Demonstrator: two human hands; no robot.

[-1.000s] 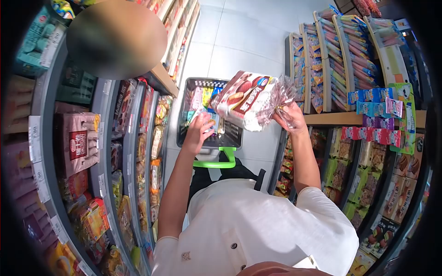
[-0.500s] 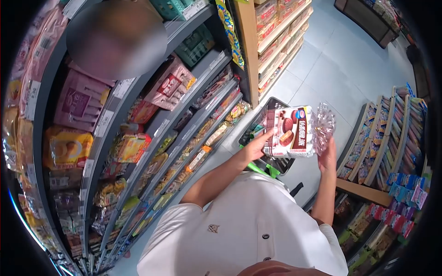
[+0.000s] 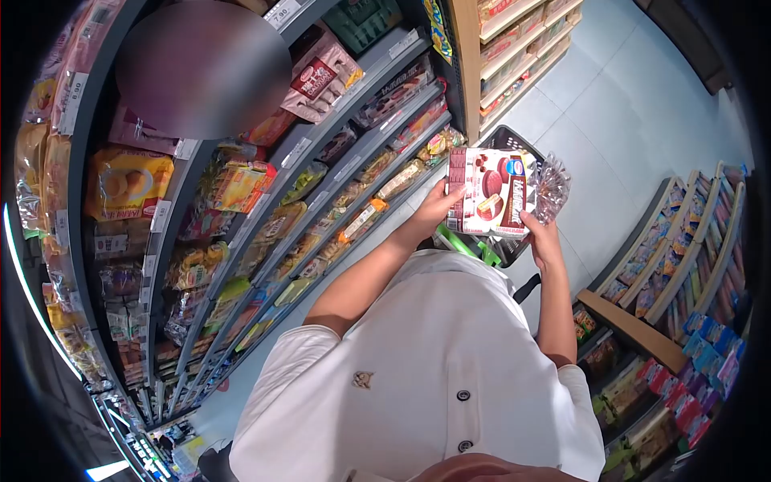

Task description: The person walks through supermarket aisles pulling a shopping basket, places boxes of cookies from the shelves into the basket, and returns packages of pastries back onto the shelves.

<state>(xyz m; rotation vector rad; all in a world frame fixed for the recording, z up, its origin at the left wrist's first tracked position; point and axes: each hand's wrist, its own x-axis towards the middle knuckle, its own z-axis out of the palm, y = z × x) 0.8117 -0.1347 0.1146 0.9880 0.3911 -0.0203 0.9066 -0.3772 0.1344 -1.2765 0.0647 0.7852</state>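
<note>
A clear-wrapped pack of chocolate pies [image 3: 491, 195] is held up in front of my body, its printed label facing me. My left hand [image 3: 440, 206] grips the pack's left edge. On the lower right side, my right hand [image 3: 540, 235] closes around the corner, thumb on the front. The gathered plastic end of the wrapper sticks out past the right hand. Under the pack is a dark shopping basket [image 3: 518, 145] with green handles [image 3: 470, 246], mostly hidden by the pack and my hands.
Grey shelves [image 3: 353, 104] of packaged cakes and snacks rise on my left. A wooden-framed shelf [image 3: 466, 64] stands ahead. Slanted racks [image 3: 683, 233] of snack packets line the right, above a wooden ledge [image 3: 632, 328]. Pale floor tiles [image 3: 610, 104] run between them.
My right hand has shifted from the wrapper's gathered end to the pack's lower right corner. The pack sits slightly left and higher in view, and the camera view has shifted.
</note>
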